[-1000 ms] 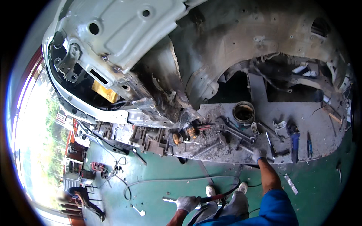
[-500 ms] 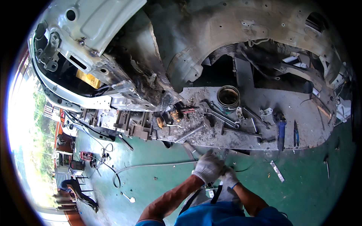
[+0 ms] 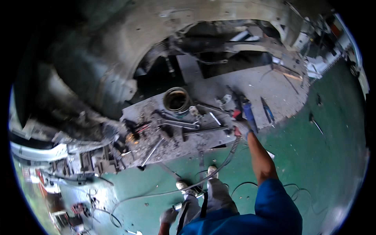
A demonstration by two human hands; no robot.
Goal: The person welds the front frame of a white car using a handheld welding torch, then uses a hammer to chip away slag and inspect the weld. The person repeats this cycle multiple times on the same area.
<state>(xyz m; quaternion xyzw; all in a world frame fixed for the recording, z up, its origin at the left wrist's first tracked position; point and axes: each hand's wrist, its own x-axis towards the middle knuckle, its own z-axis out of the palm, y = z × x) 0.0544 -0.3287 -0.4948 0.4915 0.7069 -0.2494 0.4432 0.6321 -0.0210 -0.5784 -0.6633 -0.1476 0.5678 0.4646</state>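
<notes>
My right hand [image 3: 242, 127], in a pale work glove, reaches to the right part of the grey platform and grips a welding torch [image 3: 236, 113] with red parts on its handle. A spring-sleeved cable [image 3: 234, 145] runs from the torch down past my feet. The blue angle grinder [image 3: 248, 113] lies just right of this hand. Low at my left leg, my gloved left hand [image 3: 168, 216] is closed. A short silvery piece [image 3: 178, 206] sticks out by its fingers; its kind is too small to make out.
The grey platform [image 3: 270, 88] carries a round can [image 3: 176, 99], wrenches [image 3: 178, 124], a hammer [image 3: 166, 131], a metal bar [image 3: 152, 152] and blue-handled pliers [image 3: 267, 110]. A bare car body [image 3: 117, 51] rises behind it. Cables [image 3: 156, 194] cross the green floor.
My hands were together in front of my body. My right hand has moved forward to the platform with the torch; my left has dropped beside my leg. The view has swung right.
</notes>
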